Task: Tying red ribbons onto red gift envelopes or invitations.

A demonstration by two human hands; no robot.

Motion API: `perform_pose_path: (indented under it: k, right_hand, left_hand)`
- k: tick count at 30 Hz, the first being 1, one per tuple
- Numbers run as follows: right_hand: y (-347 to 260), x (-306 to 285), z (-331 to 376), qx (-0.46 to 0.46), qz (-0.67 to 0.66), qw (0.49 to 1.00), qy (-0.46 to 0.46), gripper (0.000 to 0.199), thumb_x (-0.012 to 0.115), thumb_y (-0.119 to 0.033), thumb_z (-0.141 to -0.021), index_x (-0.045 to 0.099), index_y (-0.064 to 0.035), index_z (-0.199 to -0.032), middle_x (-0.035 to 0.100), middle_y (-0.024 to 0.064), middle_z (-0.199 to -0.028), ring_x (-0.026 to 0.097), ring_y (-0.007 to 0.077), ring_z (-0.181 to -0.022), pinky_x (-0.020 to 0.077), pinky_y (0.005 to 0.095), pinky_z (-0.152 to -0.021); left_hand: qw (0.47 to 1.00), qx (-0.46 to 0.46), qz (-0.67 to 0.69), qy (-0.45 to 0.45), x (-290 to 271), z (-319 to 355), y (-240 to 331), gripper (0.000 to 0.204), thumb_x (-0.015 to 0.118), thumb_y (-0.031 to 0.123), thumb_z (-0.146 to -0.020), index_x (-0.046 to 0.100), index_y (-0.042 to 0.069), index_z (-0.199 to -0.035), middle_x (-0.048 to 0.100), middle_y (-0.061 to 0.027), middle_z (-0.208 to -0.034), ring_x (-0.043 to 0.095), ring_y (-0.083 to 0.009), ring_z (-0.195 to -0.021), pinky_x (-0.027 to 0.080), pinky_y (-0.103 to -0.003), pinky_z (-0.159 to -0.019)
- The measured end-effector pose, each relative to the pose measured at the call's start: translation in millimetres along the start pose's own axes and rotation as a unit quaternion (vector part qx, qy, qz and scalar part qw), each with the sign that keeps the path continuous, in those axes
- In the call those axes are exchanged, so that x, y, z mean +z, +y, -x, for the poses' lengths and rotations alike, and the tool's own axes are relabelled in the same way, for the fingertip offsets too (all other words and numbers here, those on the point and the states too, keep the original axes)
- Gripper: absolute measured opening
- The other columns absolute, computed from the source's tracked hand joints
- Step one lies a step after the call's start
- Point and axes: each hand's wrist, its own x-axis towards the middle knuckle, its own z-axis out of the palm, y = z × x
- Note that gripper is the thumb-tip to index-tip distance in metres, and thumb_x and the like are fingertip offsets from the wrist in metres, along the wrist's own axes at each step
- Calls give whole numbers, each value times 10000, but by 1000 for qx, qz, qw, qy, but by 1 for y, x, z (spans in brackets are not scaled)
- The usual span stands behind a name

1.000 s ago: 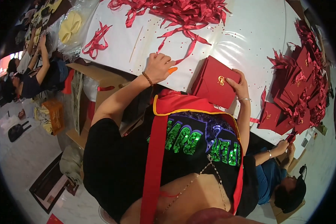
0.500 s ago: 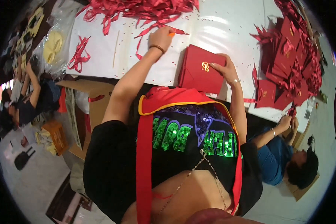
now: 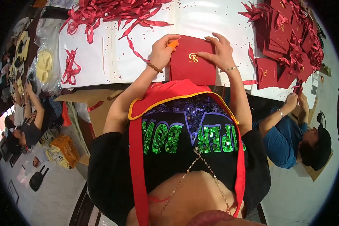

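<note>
My left hand is closed round a small orange tool; most of it is hidden in the fingers. It rests at the upper left edge of a stack of red folders, whose top one bears a gold emblem. On the other side, my right hand lies at the stack's right edge, its thumb on the top folder and its fingers spread apart. A loose red ribbon trails across the white table to beside my left wrist.
A heap of red ribbons covers the far left, with a smaller ribbon bunch nearer. Ribboned red folders pile up at right. A co-worker in blue handles a ribbon there. Below the table's left side stands a cardboard box.
My left hand has come right and nearer, from the ribbons to the folder stack, with the orange tool. My right hand's fingers have spread at the stack's edge. The view has shifted.
</note>
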Motion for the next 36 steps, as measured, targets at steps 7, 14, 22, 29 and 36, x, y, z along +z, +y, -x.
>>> perform_pose_path:
  k: [7,14,22,29,36]
  right_hand:
    - [-37,7,-11,-119,73,990,-20,440,644,-432,-694,595,-118,-998,552,49,-958,490,242,-923,351,374,-789]
    - [-53,-6,-7,-114,88,989,-9,394,702,-327,-658,578,-81,-939,569,72,-854,531,252,-818,415,355,-668]
    - [-35,-5,-23,88,-231,939,-239,276,645,-261,-742,606,-56,-923,626,101,-792,599,218,-730,459,309,-668]
    - [-23,-4,-31,100,-391,864,-300,245,607,-94,-787,557,25,-996,572,26,-770,518,81,-680,425,211,-616]
    - [-30,-7,-29,80,-340,892,-288,292,640,-108,-743,586,20,-1000,576,34,-719,529,115,-664,431,250,-618]
  left_hand:
    - [999,-12,49,-18,5,-1,2,222,509,63,-845,580,3,-1047,609,-47,-823,523,-49,-646,406,-154,-565]
    - [983,-77,165,7,-9,5,8,222,475,22,-830,584,-18,-1019,606,-76,-799,535,-62,-627,421,-162,-559]
    - [999,-26,25,14,-13,28,31,179,509,56,-825,632,25,-951,612,-19,-788,532,-57,-636,430,-174,-575]
    - [961,145,-237,-4,8,28,27,171,591,72,-756,627,29,-918,630,-114,-817,605,-180,-729,462,-263,-640]
    - [931,174,-322,3,13,28,28,118,595,112,-753,618,44,-847,603,-125,-778,585,-254,-672,450,-317,-585]
